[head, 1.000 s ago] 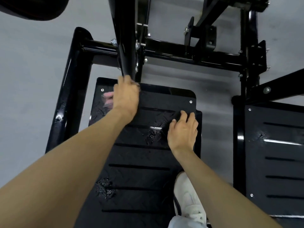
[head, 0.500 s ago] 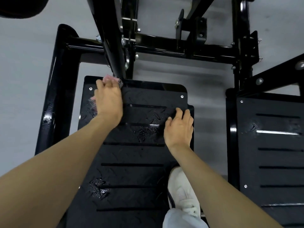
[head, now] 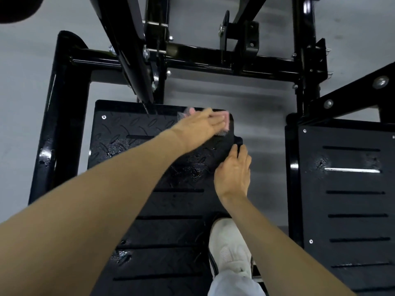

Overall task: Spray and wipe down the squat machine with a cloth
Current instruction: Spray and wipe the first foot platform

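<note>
Flat-palm press, L hand [head: 201, 123] on cloth [head: 227, 121].

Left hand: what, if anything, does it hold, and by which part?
Nothing gripped: the left hand presses the pink cloth flat from above under straight fingers.

The single view comes from a wide-angle camera on the person's head, tilted steeply down so that it looks almost straight onto the left footplate [head: 136, 129] of the squat machine [head: 64, 103], which fills the middle of the frame. It sits close. Both forearms run in from the bottom border, the left hand [head: 201, 122] at the plate's far right corner and the right hand [head: 233, 169] at its right edge. The right footplate [head: 352, 189] is cut by the right border, the crossbar [head: 213, 63] spans the top, and grey floor [head: 21, 92] shows around them.
</note>
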